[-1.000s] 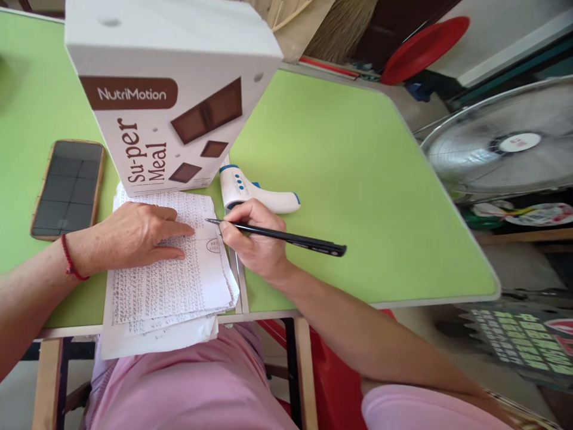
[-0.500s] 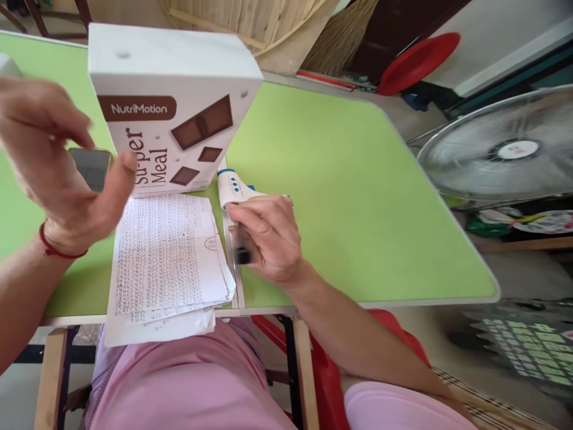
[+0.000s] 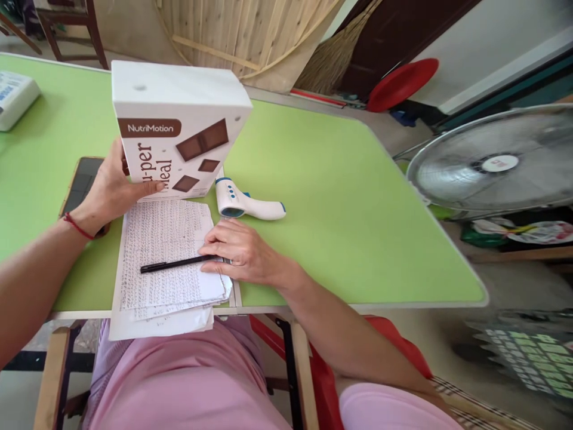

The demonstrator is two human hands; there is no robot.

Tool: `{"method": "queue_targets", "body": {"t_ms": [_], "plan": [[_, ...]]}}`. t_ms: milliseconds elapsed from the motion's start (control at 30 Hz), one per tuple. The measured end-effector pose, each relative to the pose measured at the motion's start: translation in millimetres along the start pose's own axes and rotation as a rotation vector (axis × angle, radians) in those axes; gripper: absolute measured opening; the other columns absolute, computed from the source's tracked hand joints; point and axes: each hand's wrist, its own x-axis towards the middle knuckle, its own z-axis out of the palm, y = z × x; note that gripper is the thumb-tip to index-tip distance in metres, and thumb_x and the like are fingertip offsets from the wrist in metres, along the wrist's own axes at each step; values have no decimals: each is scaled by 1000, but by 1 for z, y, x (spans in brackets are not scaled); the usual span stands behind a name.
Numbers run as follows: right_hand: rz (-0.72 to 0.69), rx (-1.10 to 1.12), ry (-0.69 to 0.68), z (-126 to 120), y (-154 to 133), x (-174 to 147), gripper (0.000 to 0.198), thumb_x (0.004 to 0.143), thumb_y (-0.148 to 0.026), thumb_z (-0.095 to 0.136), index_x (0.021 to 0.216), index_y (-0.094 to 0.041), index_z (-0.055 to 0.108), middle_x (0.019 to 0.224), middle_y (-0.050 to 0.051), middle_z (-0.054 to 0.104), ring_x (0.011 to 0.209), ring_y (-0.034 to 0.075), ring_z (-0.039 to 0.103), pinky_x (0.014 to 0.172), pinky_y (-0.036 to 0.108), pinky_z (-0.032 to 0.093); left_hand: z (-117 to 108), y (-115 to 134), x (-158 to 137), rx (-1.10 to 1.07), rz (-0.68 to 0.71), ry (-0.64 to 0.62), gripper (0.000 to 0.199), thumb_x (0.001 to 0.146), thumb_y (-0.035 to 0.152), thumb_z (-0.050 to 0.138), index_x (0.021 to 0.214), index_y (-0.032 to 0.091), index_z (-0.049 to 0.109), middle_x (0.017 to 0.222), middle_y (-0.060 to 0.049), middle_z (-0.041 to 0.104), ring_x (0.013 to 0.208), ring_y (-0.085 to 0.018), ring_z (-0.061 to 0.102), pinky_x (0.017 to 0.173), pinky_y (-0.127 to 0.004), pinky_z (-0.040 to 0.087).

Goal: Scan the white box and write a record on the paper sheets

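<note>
Near, my right hand (image 3: 237, 252), almost closed, pinches a slim black pen (image 3: 172, 264), its right end hidden, over handwritten papers (image 3: 170, 292). Beyond them, my left hand (image 3: 113, 188), spread, grips the upright white box (image 3: 188, 140), fingertips hidden, covering some brown lettering (image 3: 147, 156).

The single view looks from the person's head, forward and steeply down onto a flat, light-green worktop (image 3: 340, 239). It is near enough that the bare left hand (image 3: 114, 185) and bare right hand (image 3: 242, 251) show whole, left of centre. The wearer's pink cloth garment (image 3: 183, 382) fills the bottom edge; a round silver metal fan (image 3: 483, 185) is cut by the right edge.
</note>
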Motion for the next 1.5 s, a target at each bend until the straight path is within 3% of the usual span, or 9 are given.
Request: {"method": "queue_targets", "body": {"t_ms": [133,500,667,767,867,933,1133,1367,1500], "plan": [[4,2,19,2,1,0,28,92,-40,61,88,-13,69,80,7,65,74,16,56,68,31,42,-4,9,-6,81,70,160,77,64,54,83,124,17,51,119,-3,63,109,-26,57,92,-42,48],[41,5,39,1,-2,0,25,87,-40,65,88,-16,69,77,4,69,65,14,58,61,28,45,-14,19,-7,111,-17,-131,65,64,53,83,113,15,61,102,-5,70,94,-27,64,76,-34,50],[59,87,340,-6,4,-1,12,80,-23,56,86,-21,66,62,-2,64,56,13,57,54,28,47,-18,13,0,8,39,-286,72,68,47,82,128,20,54,107,-6,69,103,-29,64,81,-32,52],[306,-53,525,-12,21,-8,20,77,-17,48,87,-21,65,73,3,66,70,19,63,64,35,53,-18,15,1,-47,35,-345,80,66,43,84,133,19,49,117,-10,66,107,-31,63,83,-34,53],[671,-300,366,-14,39,-17,43,69,-19,52,111,-13,63,111,17,66,105,32,60,88,50,50,-16,20,-2,-83,42,-374,78,69,42,81,134,15,47,123,-13,64,111,-32,62,88,-37,53],[765,-348,163,-13,45,-20,55,70,-22,54,123,-7,58,121,22,62,110,37,57,93,56,45,-15,23,-4,-77,40,-374,74,72,41,79,133,14,48,125,-14,63,112,-32,61,92,-39,52],[948,-284,-13,-20,41,-14,49,76,-28,54,123,-15,60,95,14,65,86,30,59,75,45,49,-14,23,-6,-78,64,-380,69,74,42,78,130,13,52,125,-15,63,110,-32,62,90,-41,54],[981,107,653,-57,14,-6,34,65,-31,72,94,-20,59,83,3,63,73,20,60,69,39,53,-15,18,-5,-78,47,-436,66,72,41,80,126,14,54,122,-14,64,108,-31,63,88,-41,55],[762,691,690,-51,-42,9,30,65,-24,75,91,-24,59,78,0,59,68,16,57,59,33,54,-16,20,-6,-100,56,-456,62,71,38,80,124,16,55,125,-13,62,110,-30,62,89,-41,55]]}}
